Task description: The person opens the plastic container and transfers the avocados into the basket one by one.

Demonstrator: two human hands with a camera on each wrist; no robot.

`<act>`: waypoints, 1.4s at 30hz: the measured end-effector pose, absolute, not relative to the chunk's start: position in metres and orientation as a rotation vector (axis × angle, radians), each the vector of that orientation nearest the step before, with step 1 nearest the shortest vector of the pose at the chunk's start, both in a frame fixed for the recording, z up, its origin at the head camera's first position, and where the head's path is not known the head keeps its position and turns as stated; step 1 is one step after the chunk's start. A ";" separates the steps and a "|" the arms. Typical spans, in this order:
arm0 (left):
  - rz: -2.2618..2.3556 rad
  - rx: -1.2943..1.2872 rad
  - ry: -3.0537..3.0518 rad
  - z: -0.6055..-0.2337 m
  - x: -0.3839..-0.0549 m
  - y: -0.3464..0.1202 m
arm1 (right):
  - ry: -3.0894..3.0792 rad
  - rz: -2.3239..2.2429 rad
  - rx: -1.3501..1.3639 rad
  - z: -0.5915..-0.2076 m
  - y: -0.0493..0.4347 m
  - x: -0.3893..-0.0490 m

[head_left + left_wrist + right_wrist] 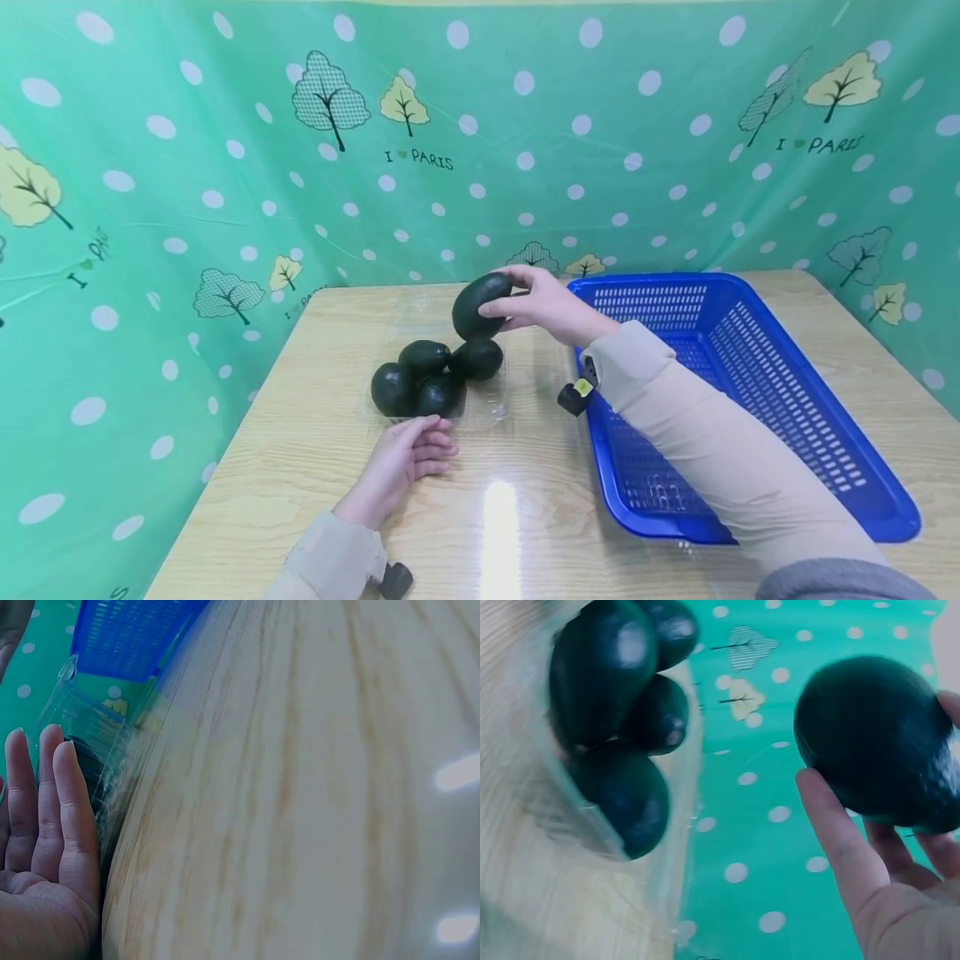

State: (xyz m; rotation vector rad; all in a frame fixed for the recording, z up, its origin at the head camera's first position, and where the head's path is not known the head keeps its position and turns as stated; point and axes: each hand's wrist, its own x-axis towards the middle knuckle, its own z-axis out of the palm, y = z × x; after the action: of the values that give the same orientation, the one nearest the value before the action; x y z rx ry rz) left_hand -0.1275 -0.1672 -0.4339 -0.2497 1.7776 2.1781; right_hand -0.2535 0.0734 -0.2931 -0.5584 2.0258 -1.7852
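Observation:
My right hand [542, 304] grips a dark green avocado [480, 305] between thumb and fingers, held above the far right part of a clear plastic container [491, 404]. In the right wrist view the avocado [874, 742] appears large, with fingers and thumb around its sides. Several more avocados [425, 357] lie close together in the container. My left hand [408, 458] is at the container's front side, fingers extended and holding nothing. The left wrist view shows these fingers [49, 802] beside the clear wall; whether they touch it I cannot tell.
A blue plastic basket [600, 467] with perforated walls stands on the wooden table [277, 467] to the right, under my right forearm. A green dotted cloth [480, 183] printed with trees hangs behind the table and along its sides.

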 end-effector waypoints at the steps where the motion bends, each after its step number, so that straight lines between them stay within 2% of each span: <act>1: 2.180 -0.251 1.776 -0.434 -0.127 -0.167 | 2.026 -1.807 -0.551 -0.290 0.075 -0.253; 15: 2.174 -0.262 1.781 -0.433 -0.127 -0.167 | 1.938 -2.070 -0.471 -0.260 0.098 -0.238; 42: 2.176 -0.243 1.771 -0.434 -0.129 -0.168 | 1.695 -2.459 -0.362 -0.254 0.127 -0.235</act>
State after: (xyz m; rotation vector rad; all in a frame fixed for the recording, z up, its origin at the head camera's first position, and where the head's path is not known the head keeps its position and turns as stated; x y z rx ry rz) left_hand -0.1292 -0.1677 -0.4344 -0.2428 1.7706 2.1757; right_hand -0.2349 0.1270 -0.2538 -0.3624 1.6945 -2.4592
